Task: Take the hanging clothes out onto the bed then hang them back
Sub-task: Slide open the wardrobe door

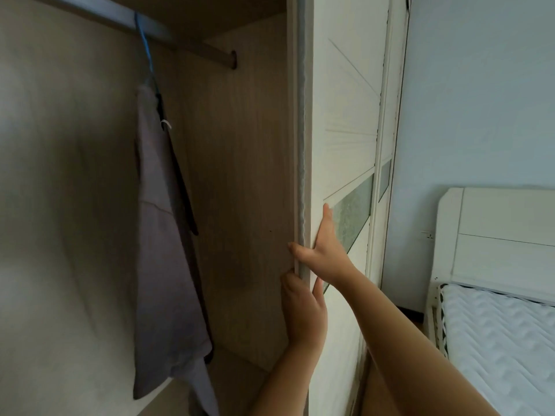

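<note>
Both bare forearms reach up from the bottom edge toward the white sliding wardrobe door (342, 121), and both hands grasp its leading edge, which carries a grey sealing strip (301, 145). The left hand (303, 316) sits lower, its thumb on the inner side of the edge and its fingers wrapped onto the front face, pinching the panel. Just above it, the right hand (326, 250) hooks its thumb round the same edge while its fingers lie straight up the door face beside a frosted greenish glass inset (351, 211). To the right of the arms, well apart from either hand, lies the white quilted mattress (495, 331) of the bed, with a white panelled headboard (498, 229) against the pale blue wall (480, 100). Left of the hands, inside the open wood-grain wardrobe compartment (240, 175), the long grey garment (162, 235) hangs untouched on a blue wire hanger (144, 46) hooked over the metal clothes rail (186, 40). A dark strap-like piece (181, 181) hangs against the garment's right side; what it is cannot be told.
</note>
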A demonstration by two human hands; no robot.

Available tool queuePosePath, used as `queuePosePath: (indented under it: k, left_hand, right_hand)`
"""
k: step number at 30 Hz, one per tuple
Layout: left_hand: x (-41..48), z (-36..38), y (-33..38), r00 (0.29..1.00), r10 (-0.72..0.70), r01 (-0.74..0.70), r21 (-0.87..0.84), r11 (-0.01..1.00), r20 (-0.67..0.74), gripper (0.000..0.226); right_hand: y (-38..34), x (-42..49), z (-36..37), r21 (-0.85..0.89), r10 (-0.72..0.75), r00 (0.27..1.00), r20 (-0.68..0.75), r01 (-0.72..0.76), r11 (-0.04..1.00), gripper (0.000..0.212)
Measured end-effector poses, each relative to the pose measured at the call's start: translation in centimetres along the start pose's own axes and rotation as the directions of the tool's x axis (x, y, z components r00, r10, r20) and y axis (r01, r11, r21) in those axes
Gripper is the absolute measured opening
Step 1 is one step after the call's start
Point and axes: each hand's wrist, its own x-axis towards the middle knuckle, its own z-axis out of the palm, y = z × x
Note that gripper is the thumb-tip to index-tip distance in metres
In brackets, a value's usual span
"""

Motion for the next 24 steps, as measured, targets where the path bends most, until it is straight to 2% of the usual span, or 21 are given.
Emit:
queuePosePath:
  k: [6,9,11,13,15,17,19,21,24]
  left_hand:
    - [-0.1,0.6,-0.2,0.996,-0.020,0.010,-0.109,0.994,-0.089,0.079]
    - [-0.1,0.5,-0.1,0.998,-0.055,0.055,-0.089,0.995,-0.001,0.081]
    - [-0.1,-0.4,-0.1,0.993,-0.046,0.057,-0.095,0.994,0.108,0.065]
    - [-0.1,-1.9,-0.2,0.960,-0.041,0.068,-0.089,0.994,0.276,0.041]
    - [-0.5,-4.0,-0.5,0.936,-0.044,0.099,-0.140,0.985,0.349,0.037]
    - [-1.8,-6.7,-0.9,0.926,-0.062,0.146,-0.202,0.968,0.373,0.035]
    - [-4.0,-9.6,-2.1,0.935,-0.053,0.147,-0.249,0.957,0.350,0.035]
    - [-6.7,-12.9,-3.6,0.962,-0.043,0.117,-0.265,0.957,0.269,0.030]
    - [-9.7,-18.3,-6.0,0.989,-0.045,0.073,-0.206,0.976,0.140,0.021]
  right_hand:
    - [0.2,0.0,0.0,-0.003,-0.009,1.000,-0.025,0.009,1.000,0.107]
    - [0.1,0.0,-0.1,-0.008,0.022,1.000,-0.022,-0.023,1.000,0.105]
    - [-0.3,-0.6,0.0,-0.032,0.053,0.997,-0.064,-0.055,0.998,0.099]
    - [-0.8,-1.7,0.2,-0.093,0.083,0.988,-0.127,-0.095,0.991,0.079]
    - [-1.2,-3.2,0.4,-0.152,0.119,0.983,-0.142,-0.141,0.978,0.060]
    - [-1.4,-5.0,0.6,-0.159,0.156,0.978,-0.138,-0.177,0.971,0.053]
    - [-2.0,-7.2,0.9,-0.140,0.142,0.976,-0.168,-0.166,0.976,0.051]
    - [-3.2,-9.8,1.2,-0.112,0.104,0.970,-0.220,-0.131,0.985,0.046]
    - [-6.4,-13.1,2.4,0.003,-0.003,0.982,-0.187,0.003,1.000,0.032]
